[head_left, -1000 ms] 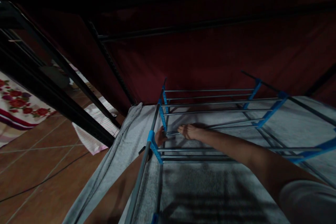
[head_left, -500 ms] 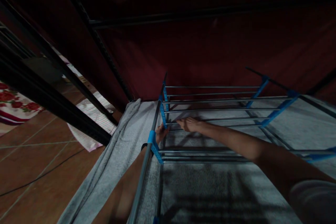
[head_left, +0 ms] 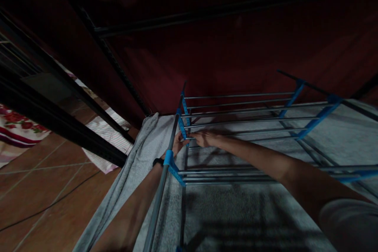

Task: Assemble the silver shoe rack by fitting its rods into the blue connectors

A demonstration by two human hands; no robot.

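A rack of grey metal tubes [head_left: 254, 120] joined by blue plastic brackets lies on a grey blanket. My left hand [head_left: 178, 145], with a dark band at the wrist, reaches past the left upright pole [head_left: 158, 201] and closes on the lower end of a middle blue bracket [head_left: 181, 126]. From the right, my right hand [head_left: 204, 139] comes in between the tubes, its fingers closed at the left end of a low tube [head_left: 265, 139], close beside that bracket. Its fingertips nearly meet my left fingers, and the exact contact is partly hidden.
Behind the rack hangs a dark red cloth [head_left: 236, 59] with black metal bars [head_left: 177, 19] across it. The grey blanket [head_left: 141, 141] ends at the left. Beyond it are a tiled floor [head_left: 71, 189], a dark cable [head_left: 59, 201], a striped cloth [head_left: 106, 141] and a flowered cloth [head_left: 20, 134].
My right hand has moved left along the tube to the bracket. My left hand has shifted up slightly at the bracket. The view has turned a little.
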